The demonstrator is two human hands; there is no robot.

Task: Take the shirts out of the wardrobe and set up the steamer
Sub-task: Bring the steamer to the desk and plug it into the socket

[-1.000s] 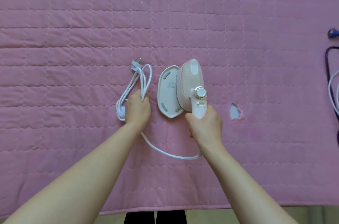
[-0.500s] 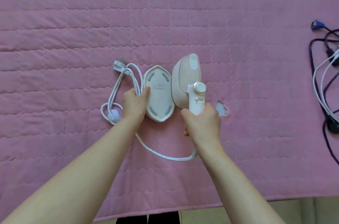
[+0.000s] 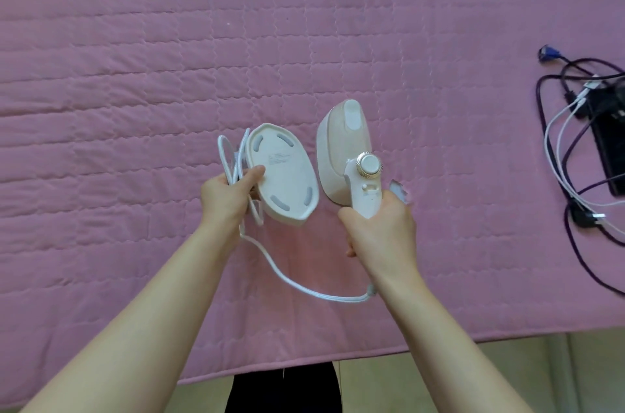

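The steamer (image 3: 343, 155) is up off the pink quilted bed cover (image 3: 135, 57) now; half a second ago it and its base lay on the cover. It hangs in the air in front of me, soleplate turned toward its base (image 3: 282, 174), the two apart with a gap between. The base has come up too, tilted so its underside with the grey pads faces me. That tells me the gathering step is done and I judge the next thing is carrying the set to where I will steam; no shirts are in view. My right hand (image 3: 380, 231) is wrapped tight round the steamer's handle below the dial (image 3: 369, 164). My left hand (image 3: 225, 194) grips the base with the thumb pressed on its underside, and the same fingers clamp the bunched loops of the white cord (image 3: 233, 164). The cord's slack droops between my wrists back to the handle's end. At the right edge lies a tangle of dark and white cables (image 3: 571, 128).
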